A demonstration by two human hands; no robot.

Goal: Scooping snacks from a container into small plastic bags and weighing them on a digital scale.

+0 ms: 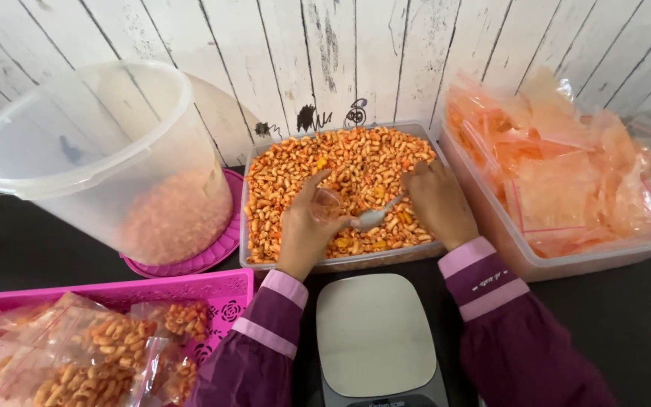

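A clear rectangular tub (244,226) in the middle holds a heap of orange macaroni-shaped snacks (356,162). My left hand (304,230) is over the snacks and grips a small clear plastic bag (328,203) with its mouth up. Just to its right, my right hand (438,203) holds a spoon (374,217), its bowl pointing at the bag's mouth. Both sleeves are purple with pink cuffs.
A small kitchen scale (374,332) with a white plate sits right in front of me. A big clear bucket (107,162) leans on a pink lid at left. A pink basket (227,290) holds filled snack bags. A tub of bagged orange chips (566,181) stands at right.
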